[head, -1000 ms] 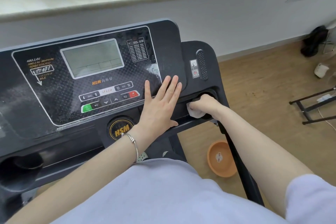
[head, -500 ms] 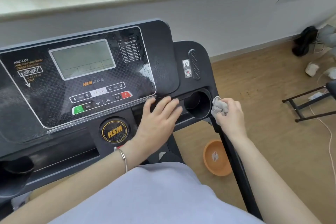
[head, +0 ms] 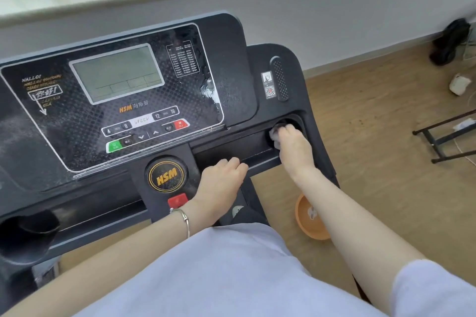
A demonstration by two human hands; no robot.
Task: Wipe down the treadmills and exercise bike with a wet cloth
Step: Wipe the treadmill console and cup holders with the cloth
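Observation:
A black treadmill console fills the left and middle of the head view, with a grey display and wet streaks on its panel. My right hand grips a bunched pale cloth and pushes it into the round cup holder at the console's right end. Most of the cloth is hidden under my fingers. My left hand rests on the lower front bar of the console, fingers curled over its edge, just right of the round HSM badge.
An orange basin sits on the wooden floor below the right handrail. A black metal frame and white cables lie at the far right. A second cup holder is at the console's left end. A windowsill runs along the wall ahead.
My right hand lifted the cloth out of the cup holder, then pushed it back in. My left hand slid down from the panel to the lower front bar.

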